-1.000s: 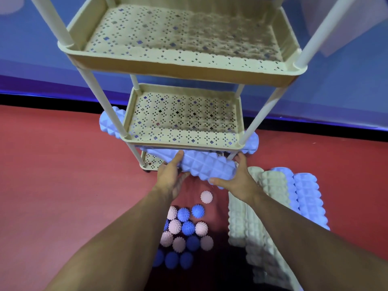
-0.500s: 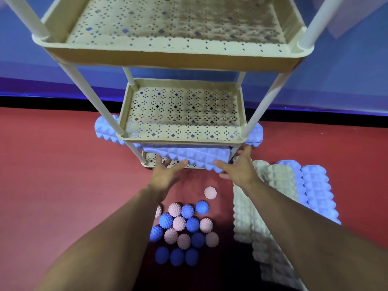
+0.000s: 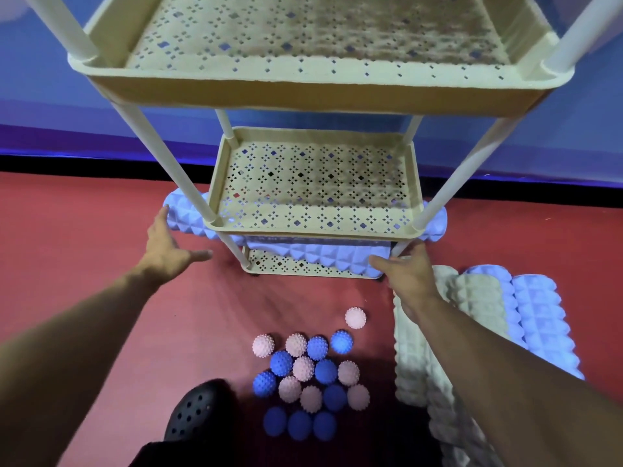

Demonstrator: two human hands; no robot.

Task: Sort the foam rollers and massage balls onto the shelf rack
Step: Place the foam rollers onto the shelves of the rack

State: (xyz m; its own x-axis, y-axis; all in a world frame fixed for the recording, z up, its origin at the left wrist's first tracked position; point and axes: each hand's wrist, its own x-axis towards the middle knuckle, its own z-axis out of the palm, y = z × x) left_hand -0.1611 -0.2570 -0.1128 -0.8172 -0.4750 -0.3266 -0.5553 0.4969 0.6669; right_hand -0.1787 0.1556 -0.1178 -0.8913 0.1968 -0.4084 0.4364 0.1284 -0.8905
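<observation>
Cream plastic, pierced all over with little diamond holes, fills most of the frame: the three-tier shelf rack point(image 3: 313, 96), its top and middle trays bare. Just right of centre, low on the bottom tray, lies the blue foam roller point(image 3: 323, 256) that both hands were carrying a second ago at the rack's front edge; it now rests on that tier, in front of a longer blue roller point(image 3: 188, 215) whose ends stick out left and right behind the posts. So the second roller looks placed, and more wait at lower right, where a row of cream and blue rollers point(image 3: 485, 298) lies on the red floor point(image 3: 84, 264). Centre bottom, the cluster of spiky pink and blue massage balls point(image 3: 310, 372) sits untouched, one pink ball a little apart above it. The left hand point(image 3: 168, 251) has let go and swung out to centre left, fingers spread wide, fingertips near the long roller's left end; whether they touch it I cannot tell. The right hand point(image 3: 408, 274) has fingers extended flat against the newly placed roller's right end, apparently nudging it in rather than gripping.
</observation>
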